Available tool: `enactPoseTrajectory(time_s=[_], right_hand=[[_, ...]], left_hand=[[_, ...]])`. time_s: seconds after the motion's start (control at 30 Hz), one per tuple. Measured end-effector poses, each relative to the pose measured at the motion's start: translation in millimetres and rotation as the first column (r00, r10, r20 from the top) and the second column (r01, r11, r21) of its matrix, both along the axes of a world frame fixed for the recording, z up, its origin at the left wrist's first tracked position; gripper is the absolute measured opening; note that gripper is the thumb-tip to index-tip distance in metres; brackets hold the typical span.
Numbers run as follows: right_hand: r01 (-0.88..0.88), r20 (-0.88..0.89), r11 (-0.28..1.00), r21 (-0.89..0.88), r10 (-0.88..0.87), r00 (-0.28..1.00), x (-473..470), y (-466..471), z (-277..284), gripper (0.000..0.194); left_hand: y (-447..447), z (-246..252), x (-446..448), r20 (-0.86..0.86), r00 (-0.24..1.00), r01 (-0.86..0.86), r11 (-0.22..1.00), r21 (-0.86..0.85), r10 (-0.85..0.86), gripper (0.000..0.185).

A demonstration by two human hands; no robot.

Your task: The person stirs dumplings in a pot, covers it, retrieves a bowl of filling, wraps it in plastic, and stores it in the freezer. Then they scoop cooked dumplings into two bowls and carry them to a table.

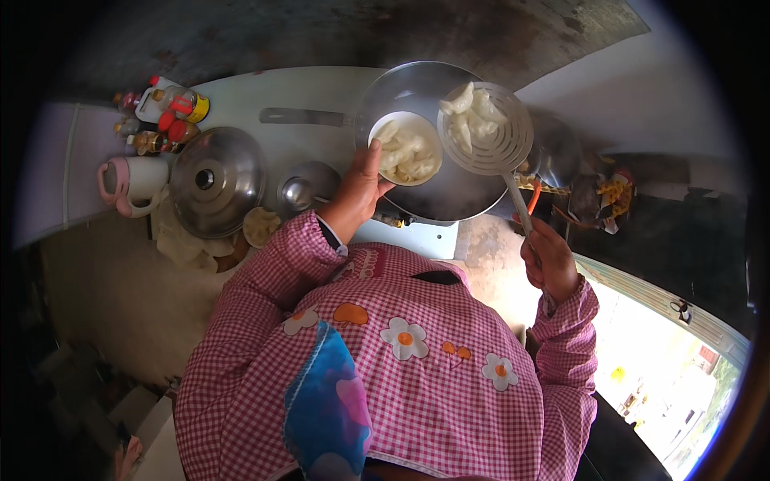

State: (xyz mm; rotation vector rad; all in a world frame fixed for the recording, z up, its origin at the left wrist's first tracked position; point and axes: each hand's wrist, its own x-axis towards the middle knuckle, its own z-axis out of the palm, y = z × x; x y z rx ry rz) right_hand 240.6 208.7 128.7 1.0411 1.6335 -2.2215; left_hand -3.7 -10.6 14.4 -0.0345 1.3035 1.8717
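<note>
My left hand (359, 180) grips the near-left rim of a white bowl (375, 127) over a large dark wok (385, 89). Several cooked dumplings (409, 150) fill the bowl. By its handle, my right hand (548, 260) holds a slotted metal skimmer (508, 147), level above the right part of the wok. More dumplings (472, 117) rest on the skimmer's far-left part, close beside the bowl but apart from it. The wok's long handle (304, 116) points left. What the wok contains is partly hidden by bowl and skimmer.
Left of the wok stand a domed steel lid (231, 198), a ladle (298, 192) and a small bowl of dumplings (261, 227). A pink-and-white jug (141, 180) and several bottles (180, 105) are farther left. To the right are a dark metal pan (556, 153) and packets (615, 195).
</note>
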Motion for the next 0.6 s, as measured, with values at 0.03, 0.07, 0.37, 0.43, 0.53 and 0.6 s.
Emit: enactPoseTrajectory(time_s=[0.03,0.07,0.37,0.43,0.53,0.6], right_hand=[[-0.009,0.005,1.000,0.022,0.009,1.000,-2.1,-3.0,6.3,0.041],[-0.036,0.016,0.998,0.055,0.035,0.999,-4.2,-5.8,11.6,0.040],[-0.331,0.153,0.594,0.733,0.330,0.931,-12.8,-28.0,8.7,0.040],[-0.263,0.092,0.446,0.856,0.368,0.925,-7.1,-30.8,8.9,0.040],[-0.237,0.114,0.319,0.918,0.360,0.926,-1.9,-35.2,10.5,0.042],[-0.221,0.100,0.320,0.921,0.356,0.929,-0.7,-38.4,11.3,0.043]], left_hand=[[1.0,-2.2,-1.5,-0.031,0.999,0.010,1.000,0.008,-0.010,0.061],[2.9,-4.2,-2.9,-0.028,1.000,0.000,1.000,-0.022,-0.001,0.061],[9.5,-6.0,-2.2,-0.021,0.999,0.035,0.999,0.027,-0.035,0.068],[7.6,-2.2,1.5,-0.035,0.997,0.080,0.984,0.157,-0.076,0.071],[4.8,3.1,4.4,0.002,0.999,0.050,0.989,0.141,-0.051,0.073],[2.3,5.1,3.7,-0.015,0.998,0.069,0.979,0.190,-0.067,0.074]])
